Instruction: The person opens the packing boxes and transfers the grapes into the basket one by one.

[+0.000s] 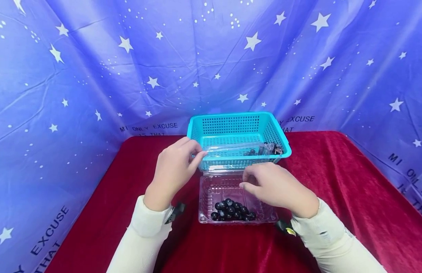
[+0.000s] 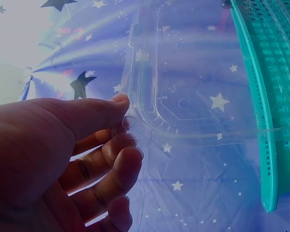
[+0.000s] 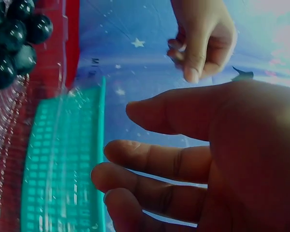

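My left hand [image 1: 177,167] pinches a corner of the clear plastic lid [image 2: 150,101] between thumb and fingertips, seen close in the left wrist view. The lid stands raised along the back of its clear plastic box [image 1: 203,195] and overlaps the basket in the head view. A bunch of dark grapes [image 1: 231,209] lies in the front part of the box. Over the box's right side hovers my right hand [image 1: 277,185], its thumb apart from its relaxed fingers and nothing between them in the right wrist view.
Right behind the box stands a turquoise plastic basket [image 1: 231,116] with more dark grapes [image 1: 275,149] in its right end. Red velvet cloth [image 1: 320,163] covers the table. A blue star-patterned curtain [image 1: 197,57] hangs behind and at both sides.
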